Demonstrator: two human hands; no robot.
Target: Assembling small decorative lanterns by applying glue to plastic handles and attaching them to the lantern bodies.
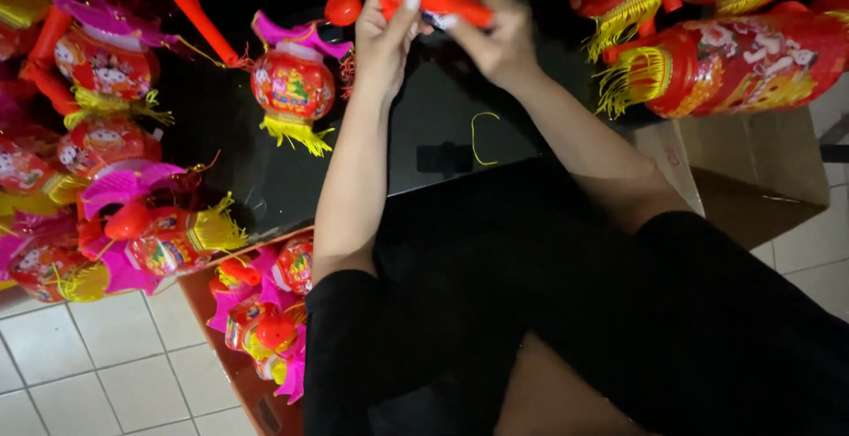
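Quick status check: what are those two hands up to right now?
Left hand and right hand both grip a red plastic stick. Red heart piece dangles at its end. Finished lantern sits close by on the black table.

Glossy red plastic handle (438, 0); shiny lantern (293, 85), yellow tassel fringe (299, 133).

Left hand (387, 34) and right hand (495, 38) both grip a red plastic stick (438, 1) over the dark table (424, 118); red lantern (294, 85) (yellow fringe) just left of left hand, yellow cord (478, 135) below right hand.
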